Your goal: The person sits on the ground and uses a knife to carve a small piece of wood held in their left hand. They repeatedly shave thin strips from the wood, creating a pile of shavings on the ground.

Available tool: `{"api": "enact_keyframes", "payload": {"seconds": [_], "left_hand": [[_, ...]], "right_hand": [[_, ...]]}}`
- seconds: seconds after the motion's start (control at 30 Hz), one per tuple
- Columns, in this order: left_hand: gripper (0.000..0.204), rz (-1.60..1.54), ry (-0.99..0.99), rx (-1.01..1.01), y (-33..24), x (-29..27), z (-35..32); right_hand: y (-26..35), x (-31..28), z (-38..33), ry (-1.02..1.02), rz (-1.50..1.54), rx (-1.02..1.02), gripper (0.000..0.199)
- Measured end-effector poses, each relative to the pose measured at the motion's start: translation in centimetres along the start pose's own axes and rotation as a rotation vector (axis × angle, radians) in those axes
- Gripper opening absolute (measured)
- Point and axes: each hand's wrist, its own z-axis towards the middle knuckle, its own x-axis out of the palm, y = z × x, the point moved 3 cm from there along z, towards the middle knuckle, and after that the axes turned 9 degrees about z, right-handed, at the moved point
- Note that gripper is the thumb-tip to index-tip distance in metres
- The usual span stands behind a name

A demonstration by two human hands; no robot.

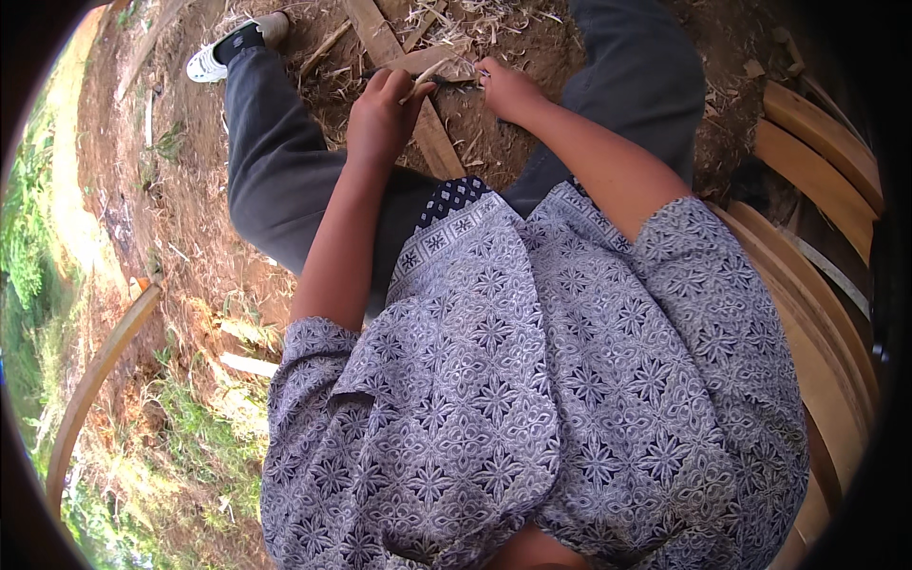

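My left hand (380, 112) is closed round a pale, slim stick of wood (430, 76), whose light end points up and to the right, toward the other hand. Just to the right, my right hand (510, 92) is closed on something small with a blue and white patch at the fingers; its kind is too small to make out. A thin dark strip shows between the two hands, and I cannot tell which thing it belongs to. Both hands are over the ground between my spread legs. Under them lie crossed wooden boards (436, 142).
Curled wood shavings (489, 19) litter the brown soil at the far side. On the right, several long planks (817, 176) rest close to my arm. A curved wooden rail (100, 370) and green plants (204, 437) are at the left. My shoe (206, 65) is at the far left.
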Motion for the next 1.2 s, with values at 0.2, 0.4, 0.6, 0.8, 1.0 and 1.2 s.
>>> {"api": "enact_keyframes", "payload": {"seconds": [0.2,0.4,0.6,0.8,1.0,1.2], "left_hand": [[0.031,-0.007,-0.052,-0.014,0.1,-0.4,-0.4],[0.034,-0.016,-0.037,-0.005,0.3,0.3,-0.3],[0.033,0.027,-0.014,0.069,-0.3,0.5,-0.2],[0.034,0.008,-0.015,0.004,-0.3,0.1,-0.2],[0.034,-0.028,-0.029,-0.033,0.4,0.1,-0.3],[0.033,-0.003,0.011,0.005,0.1,0.5,-0.4]], "right_hand": [[4.1,-3.4,-5.0,0.141,0.033,-0.173,0.030],[3.6,-2.1,-4.0,0.138,0.020,-0.170,0.030],[3.3,-0.2,0.5,0.044,-0.070,-0.150,0.033],[3.6,-2.1,1.8,-0.073,0.055,-0.028,0.038],[3.3,-3.1,-3.9,0.103,0.113,-0.282,0.033],[3.9,-3.7,-5.4,0.142,0.074,-0.273,0.032]]}}
